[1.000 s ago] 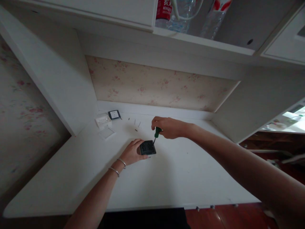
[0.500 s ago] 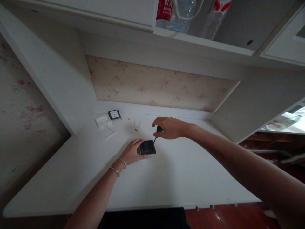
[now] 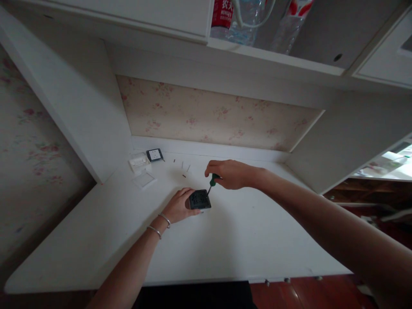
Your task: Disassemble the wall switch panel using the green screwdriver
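Observation:
My left hand point(image 3: 180, 207) grips a black wall socket plate point(image 3: 198, 200) by its left side, fingers at the far edge and thumb at the near edge, on the white desk. Two silver bracelets circle that wrist. In my right hand point(image 3: 229, 174) is a screwdriver point(image 3: 213, 180) with a green handle, held tilted. Its thin shaft runs down to the right part of the socket plate, where the tip seems to meet it; the exact contact is too small to make out.
At the desk's back left lie another socket point(image 3: 155, 155) with a white face, a white box point(image 3: 139, 162) and a thin white frame point(image 3: 144, 179). Small screws point(image 3: 189, 168) and brown bits are scattered nearby. Overhead, a shelf point(image 3: 277, 56) holds plastic bottles point(image 3: 291, 25).
My right hand's fingers have loosened and shifted around the screwdriver, so more of its green handle shows. The left hand and the socket plate stay in place.

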`<state>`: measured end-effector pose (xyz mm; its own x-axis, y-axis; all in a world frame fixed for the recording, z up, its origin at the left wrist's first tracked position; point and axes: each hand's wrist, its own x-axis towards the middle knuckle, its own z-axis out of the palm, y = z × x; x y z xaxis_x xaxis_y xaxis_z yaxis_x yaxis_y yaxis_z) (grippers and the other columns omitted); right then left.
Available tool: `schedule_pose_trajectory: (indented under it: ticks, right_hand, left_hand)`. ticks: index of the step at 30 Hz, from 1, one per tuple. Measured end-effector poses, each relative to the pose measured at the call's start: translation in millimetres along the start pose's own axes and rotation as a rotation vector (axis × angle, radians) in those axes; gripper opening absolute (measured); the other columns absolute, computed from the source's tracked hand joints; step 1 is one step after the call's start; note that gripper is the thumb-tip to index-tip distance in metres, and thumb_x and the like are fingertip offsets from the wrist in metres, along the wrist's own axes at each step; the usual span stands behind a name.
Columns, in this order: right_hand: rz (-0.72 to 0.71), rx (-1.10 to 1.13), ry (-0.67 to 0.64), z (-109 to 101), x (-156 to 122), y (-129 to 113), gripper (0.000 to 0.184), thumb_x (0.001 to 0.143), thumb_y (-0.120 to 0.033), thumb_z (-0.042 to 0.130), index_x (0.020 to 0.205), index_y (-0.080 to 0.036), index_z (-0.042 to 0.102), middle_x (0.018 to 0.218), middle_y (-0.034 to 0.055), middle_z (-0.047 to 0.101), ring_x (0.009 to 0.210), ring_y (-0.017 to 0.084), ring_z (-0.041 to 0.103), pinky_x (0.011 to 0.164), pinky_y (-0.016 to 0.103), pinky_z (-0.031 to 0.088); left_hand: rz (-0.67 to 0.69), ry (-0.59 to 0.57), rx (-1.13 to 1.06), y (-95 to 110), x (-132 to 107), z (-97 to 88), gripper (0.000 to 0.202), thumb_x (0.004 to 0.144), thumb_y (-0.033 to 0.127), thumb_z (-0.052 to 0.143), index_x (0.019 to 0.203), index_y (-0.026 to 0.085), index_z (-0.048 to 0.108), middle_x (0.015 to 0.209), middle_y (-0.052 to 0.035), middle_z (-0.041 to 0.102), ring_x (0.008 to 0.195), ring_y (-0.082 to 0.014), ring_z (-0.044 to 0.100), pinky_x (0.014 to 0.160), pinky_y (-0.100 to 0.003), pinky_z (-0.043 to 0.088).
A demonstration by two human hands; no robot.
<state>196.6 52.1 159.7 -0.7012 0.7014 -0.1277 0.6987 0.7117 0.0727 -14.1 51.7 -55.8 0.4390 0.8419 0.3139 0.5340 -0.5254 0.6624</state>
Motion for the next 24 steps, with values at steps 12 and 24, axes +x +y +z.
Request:
schedule_pose_trajectory:
  ticks: [12,24]
  right_hand:
    - [-0.177,-0.093,0.075,7.8,-3.8,-4.9,0.029,0.084,-0.009,0.053,0.108,-0.021,0.061,0.125,0.0078,0.055,0.104,0.021,0.058,0.08,0.03,0.045]
    - [-0.097,-0.155,0.062,4.4,-14.4,-12.1,0.026,0.089,-0.02,0.051,0.114,-0.024,0.057,0.131,0.0078,0.051,0.093,0.019,0.063,0.065,0.027,0.042]
  left_hand:
    - [0.006,-0.016,0.009,0.7,-0.3,-0.5,0.072,0.065,0.051,0.076,0.128,0.025,0.052,0.127,-0.0074,0.053,0.12,-0.027,0.048,0.106,-0.041,0.037]
    - [-0.008,-0.022,0.01,-1.2,-1.3,1.4,0.072,0.066,0.047,0.076,0.129,0.026,0.05,0.13,-0.0068,0.051,0.121,-0.0271,0.048,0.107,-0.041,0.037]
